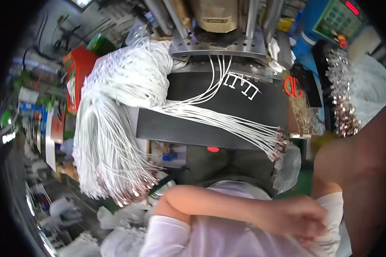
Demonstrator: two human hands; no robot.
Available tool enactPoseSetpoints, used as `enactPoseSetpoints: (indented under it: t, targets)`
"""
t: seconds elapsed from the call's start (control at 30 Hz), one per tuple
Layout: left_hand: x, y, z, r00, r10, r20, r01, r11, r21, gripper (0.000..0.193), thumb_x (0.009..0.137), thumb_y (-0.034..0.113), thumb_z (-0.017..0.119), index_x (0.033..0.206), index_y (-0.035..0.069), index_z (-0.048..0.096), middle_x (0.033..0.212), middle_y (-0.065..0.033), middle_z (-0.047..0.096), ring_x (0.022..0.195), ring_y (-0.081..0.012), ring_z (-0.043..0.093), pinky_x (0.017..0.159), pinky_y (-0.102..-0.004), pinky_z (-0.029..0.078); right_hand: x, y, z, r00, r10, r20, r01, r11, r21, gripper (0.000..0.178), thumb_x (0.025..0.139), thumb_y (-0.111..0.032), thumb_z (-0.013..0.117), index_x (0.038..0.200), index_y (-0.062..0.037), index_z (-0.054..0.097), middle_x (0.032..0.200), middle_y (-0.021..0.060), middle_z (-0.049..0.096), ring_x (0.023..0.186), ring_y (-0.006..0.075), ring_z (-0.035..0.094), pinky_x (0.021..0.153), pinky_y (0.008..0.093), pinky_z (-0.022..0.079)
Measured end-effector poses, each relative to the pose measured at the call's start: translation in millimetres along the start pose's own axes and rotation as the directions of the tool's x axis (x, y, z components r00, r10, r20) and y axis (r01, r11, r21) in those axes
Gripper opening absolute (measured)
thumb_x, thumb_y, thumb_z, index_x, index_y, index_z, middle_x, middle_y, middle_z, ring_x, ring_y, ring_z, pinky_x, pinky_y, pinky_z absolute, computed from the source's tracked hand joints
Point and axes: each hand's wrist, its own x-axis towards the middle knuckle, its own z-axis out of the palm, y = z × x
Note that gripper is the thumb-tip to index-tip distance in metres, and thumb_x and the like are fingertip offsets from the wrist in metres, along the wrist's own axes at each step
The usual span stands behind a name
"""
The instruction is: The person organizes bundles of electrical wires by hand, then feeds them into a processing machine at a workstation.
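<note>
My left arm crosses in front of my white shirt, and my left hand (298, 218) rests against my right sleeve (330, 210) with its fingers curled in. What those fingers hold, if anything, is hidden. My right arm (364, 171) is raised close at the right edge, and its hand lies outside the picture. Ahead, a fan of white cables (214, 118) with copper-coloured metal ends lies across a black work plate (180, 88). Several cables run up under the metal press (218, 45). A white branched plastic piece (243, 85) sits on the plate.
A big bundle of white cables (124, 77) hangs over the plate's left side. Red-handled scissors (293, 87) lie on the right, near a blue control box (339, 19). More metal-ended cables (345, 98) stand far right. A red container (79, 64) is at the left.
</note>
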Motion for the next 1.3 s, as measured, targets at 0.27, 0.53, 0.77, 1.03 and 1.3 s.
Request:
enactPoseSetpoints:
  t: [0.27, 0.53, 0.77, 1.03, 1.3]
  targets:
    - [-82, -12, -60, 0.937, 0.173, -0.304, -0.009, 0.881, 0.473, 0.018, 0.103, 0.016, 0.063, 0.093, 0.001, 0.065, 0.085, -0.0023, 0.067, 0.08, -0.0103, 0.062, 0.074, -0.0274, 0.048, -23, -10, -3, 0.999, 0.047, -0.01, -0.048, 0.993, -0.108, 0.02, 0.095, -0.023, 0.069, 0.109, -0.0113, 0.077, 0.128, 0.0144, 0.066, 0.122, 0.0288, 0.057, 0.102, 0.0407, 0.045]
    - [-99, 9, -113, 0.766, 0.597, -0.24, 0.465, -0.256, 0.847, 0.039, 0.084, 0.025, 0.081, 0.114, 0.004, 0.068, 0.116, -0.0116, 0.068, 0.109, -0.0345, 0.064, 0.096, -0.0447, 0.05, -35, -35, -21, 0.985, 0.119, -0.122, -0.149, 0.949, -0.277, 0.019, 0.095, -0.022, 0.069, 0.108, -0.0113, 0.077, 0.13, 0.0147, 0.066, 0.126, 0.0297, 0.057, 0.105, 0.0415, 0.045]
    - [-90, 7, -165, 0.784, 0.569, -0.247, 0.526, -0.399, 0.751, 0.065, 0.079, 0.032, 0.084, 0.132, 0.005, 0.06, 0.131, -0.0142, 0.058, 0.125, -0.0374, 0.054, 0.105, -0.0475, 0.045, -82, 70, 35, 0.329, 0.827, -0.456, -0.902, 0.132, -0.41, 0.018, 0.096, -0.021, 0.068, 0.107, -0.0112, 0.078, 0.132, 0.015, 0.065, 0.129, 0.0304, 0.057, 0.107, 0.0422, 0.045]
    - [-55, 8, -190, 0.858, 0.5, -0.116, 0.393, -0.494, 0.775, 0.037, 0.076, 0.004, 0.071, 0.113, 0.001, 0.065, 0.108, -0.0151, 0.062, 0.106, -0.033, 0.06, 0.093, -0.0453, 0.049, -217, 159, 104, 0.631, 0.684, -0.366, -0.742, 0.394, -0.542, 0.025, 0.101, -0.031, 0.062, 0.106, -0.0141, 0.079, 0.107, 0.004, 0.074, 0.116, 0.0232, 0.064, 0.109, 0.0498, 0.041]
    - [-198, 115, -176, 0.664, 0.468, -0.583, 0.724, -0.6, 0.342, 0.034, 0.076, -0.007, 0.061, 0.109, 0.003, 0.06, 0.104, -0.0163, 0.06, 0.102, -0.0394, 0.06, 0.085, -0.0508, 0.05, -334, -114, 66, -0.371, 0.922, -0.11, -0.827, -0.275, 0.491, 0.035, 0.101, -0.025, 0.064, 0.088, 0.0049, 0.077, 0.088, 0.0084, 0.076, 0.085, 0.0159, 0.069, 0.079, 0.0313, 0.055]
